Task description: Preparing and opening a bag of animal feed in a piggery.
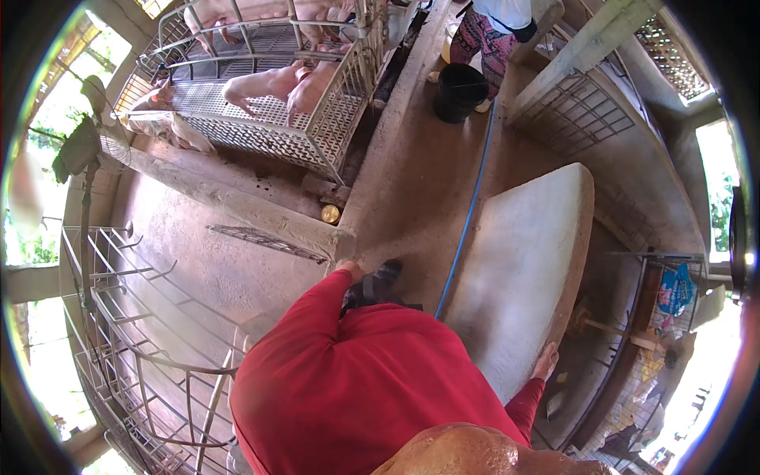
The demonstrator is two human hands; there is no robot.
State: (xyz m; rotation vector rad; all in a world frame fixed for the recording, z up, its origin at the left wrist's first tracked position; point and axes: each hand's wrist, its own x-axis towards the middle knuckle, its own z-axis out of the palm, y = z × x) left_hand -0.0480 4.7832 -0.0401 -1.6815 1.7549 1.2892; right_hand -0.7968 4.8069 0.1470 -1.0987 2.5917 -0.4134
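Observation:
My left hand [353,271] is low in front of me, beside the end of a low concrete wall [336,241]. It seems to touch the wall's corner, but its fingers are too small and partly hidden to read. My right hand [545,362] rests against the brown top edge of a pale, smooth concrete partition [514,261] on my right. Its fingers stretch along that edge and hold nothing. Both arms are in red sleeves. A dark shoe [388,271] stands on the concrete walkway close to my left hand.
Several pigs [269,87] are inside a raised metal pen [340,119] at the far left. A blue hose [475,190] runs along the walkway [412,174]. Farther ahead, a person in patterned trousers [483,47] stands by a black bucket [461,93]. Curved metal railings [150,356] stand at left.

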